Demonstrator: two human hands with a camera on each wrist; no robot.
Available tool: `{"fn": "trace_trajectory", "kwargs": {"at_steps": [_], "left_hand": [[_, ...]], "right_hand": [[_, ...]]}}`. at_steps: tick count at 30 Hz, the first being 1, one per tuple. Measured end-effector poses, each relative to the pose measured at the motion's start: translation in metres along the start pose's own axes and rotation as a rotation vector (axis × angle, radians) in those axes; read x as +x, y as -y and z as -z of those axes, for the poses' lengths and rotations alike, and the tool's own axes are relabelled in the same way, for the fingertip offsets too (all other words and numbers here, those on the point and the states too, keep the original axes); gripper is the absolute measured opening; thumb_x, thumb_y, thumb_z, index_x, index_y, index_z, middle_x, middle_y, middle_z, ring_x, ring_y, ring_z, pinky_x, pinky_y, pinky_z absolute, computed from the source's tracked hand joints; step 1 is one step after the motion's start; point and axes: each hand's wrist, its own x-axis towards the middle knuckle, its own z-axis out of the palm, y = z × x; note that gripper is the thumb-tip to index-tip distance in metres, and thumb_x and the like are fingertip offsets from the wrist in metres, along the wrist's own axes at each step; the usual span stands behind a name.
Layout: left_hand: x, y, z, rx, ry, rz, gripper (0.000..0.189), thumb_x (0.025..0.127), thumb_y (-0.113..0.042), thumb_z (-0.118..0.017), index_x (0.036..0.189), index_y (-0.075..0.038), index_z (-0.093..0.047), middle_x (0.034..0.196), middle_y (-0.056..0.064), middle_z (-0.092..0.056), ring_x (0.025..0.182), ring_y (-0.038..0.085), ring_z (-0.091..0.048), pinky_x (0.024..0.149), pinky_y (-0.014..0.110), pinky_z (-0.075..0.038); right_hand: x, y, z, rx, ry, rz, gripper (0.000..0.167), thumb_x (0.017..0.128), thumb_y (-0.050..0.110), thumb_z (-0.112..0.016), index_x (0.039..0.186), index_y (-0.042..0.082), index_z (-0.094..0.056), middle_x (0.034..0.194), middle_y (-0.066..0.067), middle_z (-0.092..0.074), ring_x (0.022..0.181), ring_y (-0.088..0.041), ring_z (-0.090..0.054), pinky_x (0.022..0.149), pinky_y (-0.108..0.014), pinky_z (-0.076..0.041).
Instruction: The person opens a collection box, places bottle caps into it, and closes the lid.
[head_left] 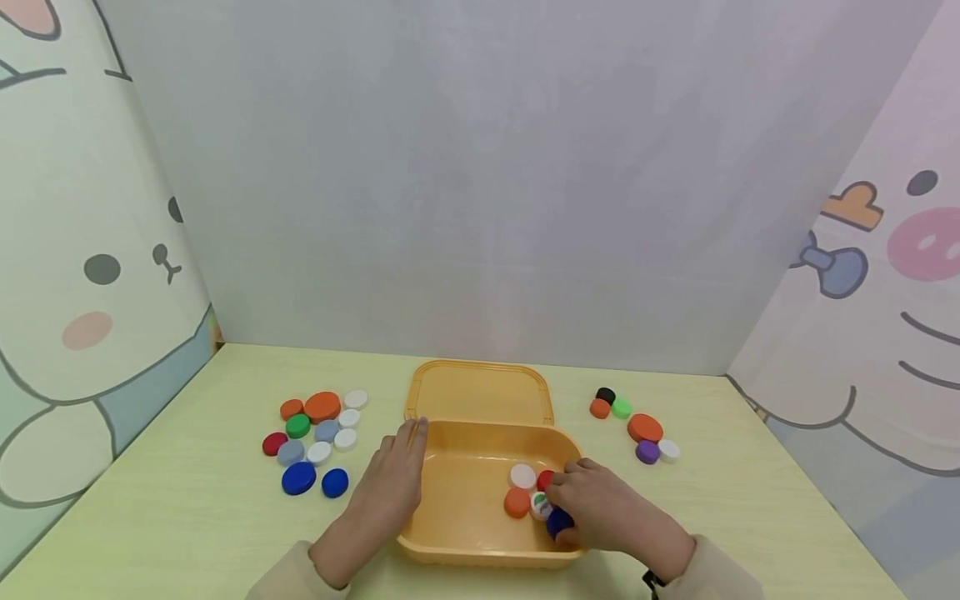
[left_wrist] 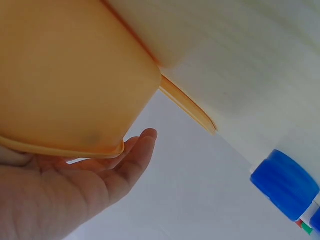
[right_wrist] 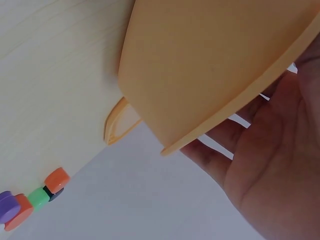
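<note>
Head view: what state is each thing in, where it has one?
Box, upright, open, holding caps
Lid, off, lying behind the box
Left hand, resting at the box's left side
Right hand, inside the box, fingers around the blue cap
Left group of caps, loose on the table
Right group of caps, loose on the table

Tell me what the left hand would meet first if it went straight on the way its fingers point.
Most likely the left hand would meet the orange lid, which lies just beyond it behind the box; height is hard to judge, so it might pass above.
</note>
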Motion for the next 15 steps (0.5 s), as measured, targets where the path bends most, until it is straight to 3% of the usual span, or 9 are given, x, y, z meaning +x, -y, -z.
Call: {"fn": "trace_trajectory", "kwargs": {"at_steps": [15], "left_hand": [[-0.0001, 0.0001, -0.0001, -0.004, -0.005, 0.000, 0.056, 0.085, -0.006, -0.060, 0.136, 0.000, -0.037, 0.133, 0.018, -0.042, 0.104, 0.031, -0.051, 0.087, 0.040, -0.048]], "right_hand": [[0.0056, 0.0013, -0.0058, -0.015, 0.022, -0.025, 0.031, 0.065, 0.041, -0.079, 0.080, 0.019, -0.065, 0.068, 0.012, -0.053, 0.066, -0.008, -0.042, 0.068, -0.026, -0.038]]}}
